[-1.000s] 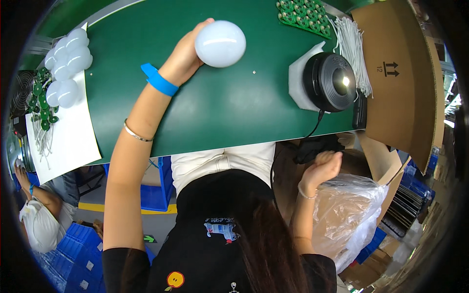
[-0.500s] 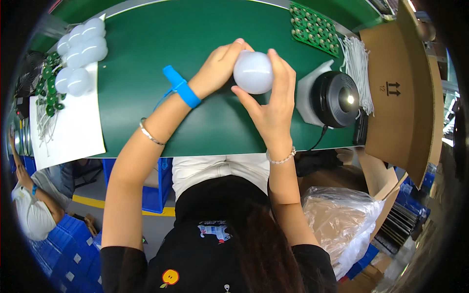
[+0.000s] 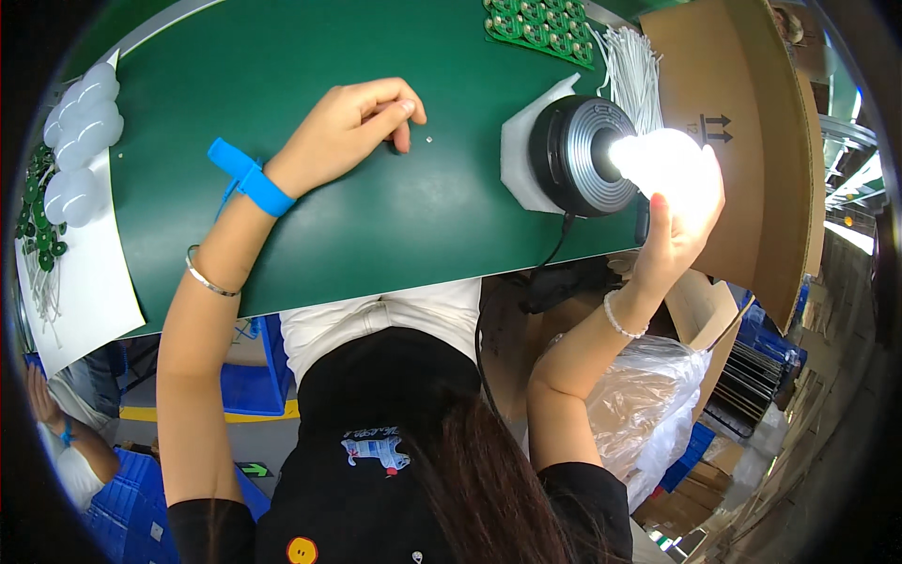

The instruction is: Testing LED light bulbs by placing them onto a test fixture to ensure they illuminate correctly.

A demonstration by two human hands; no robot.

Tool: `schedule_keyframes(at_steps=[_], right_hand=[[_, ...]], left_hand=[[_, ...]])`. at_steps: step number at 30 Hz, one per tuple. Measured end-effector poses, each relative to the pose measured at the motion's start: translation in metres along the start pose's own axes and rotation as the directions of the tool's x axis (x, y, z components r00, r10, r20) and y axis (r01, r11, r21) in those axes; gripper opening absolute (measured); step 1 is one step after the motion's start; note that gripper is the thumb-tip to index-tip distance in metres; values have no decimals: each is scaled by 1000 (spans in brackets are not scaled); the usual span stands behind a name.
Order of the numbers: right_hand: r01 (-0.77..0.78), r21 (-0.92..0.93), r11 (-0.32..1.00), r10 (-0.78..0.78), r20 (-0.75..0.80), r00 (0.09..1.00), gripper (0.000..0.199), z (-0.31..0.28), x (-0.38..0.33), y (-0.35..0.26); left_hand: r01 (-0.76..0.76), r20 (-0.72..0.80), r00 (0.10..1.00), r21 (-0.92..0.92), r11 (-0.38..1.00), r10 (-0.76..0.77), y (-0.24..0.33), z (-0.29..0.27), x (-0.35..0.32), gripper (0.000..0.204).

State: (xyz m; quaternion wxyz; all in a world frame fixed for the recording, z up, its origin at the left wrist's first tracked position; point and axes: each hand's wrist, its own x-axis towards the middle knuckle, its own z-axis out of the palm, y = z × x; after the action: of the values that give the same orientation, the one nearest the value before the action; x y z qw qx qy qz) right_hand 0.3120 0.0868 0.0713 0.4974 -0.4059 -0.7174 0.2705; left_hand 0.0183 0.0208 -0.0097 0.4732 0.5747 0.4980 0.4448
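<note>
My right hand holds a round light bulb, which glows brightly. The bulb's base end is at the ringed face of a round black device, its exact contact lost in the glare. This device rests against a white block on the green table. Away to the left, my left hand is over the tabletop with its fingers loosely curled in and nothing visible in them. A blue wrist strap is around my left wrist. Beside those fingertips lies a tiny pale speck.
White bulb covers and small green round boards with wires lie at the left on a white sheet. A green board panel and a bundle of white wires are far right, beside a cardboard box.
My left hand has let go of the bulb and drawn left. My right hand has carried it right to the black device, and the bulb now glows. The whole view has shifted.
</note>
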Motion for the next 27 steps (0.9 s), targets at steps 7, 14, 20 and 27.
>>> schedule_keyframes(at_steps=[7, 14, 20, 27], right_hand=[[196, -36, 980, -191, 108, 976, 63, 7, 7, 9], [239, 23, 971, -240, 30, 970, 66, 21, 15, 18], [157, 41, 987, -161, 119, 980, 64, 8, 18, 16], [183, -157, 970, -172, 81, 982, 59, -5, 5, 6]], left_hand=[[9, -6, 1000, 66, 998, -9, 3, 1, -1, 18], [9, -9, 1000, 67, 998, -8, 3, 3, 0, 19], [2, -15, 1000, 102, 995, -1, 5, 4, 0, 20], [6, -8, 1000, 106, 994, -5, 5, 4, 0, 20]])
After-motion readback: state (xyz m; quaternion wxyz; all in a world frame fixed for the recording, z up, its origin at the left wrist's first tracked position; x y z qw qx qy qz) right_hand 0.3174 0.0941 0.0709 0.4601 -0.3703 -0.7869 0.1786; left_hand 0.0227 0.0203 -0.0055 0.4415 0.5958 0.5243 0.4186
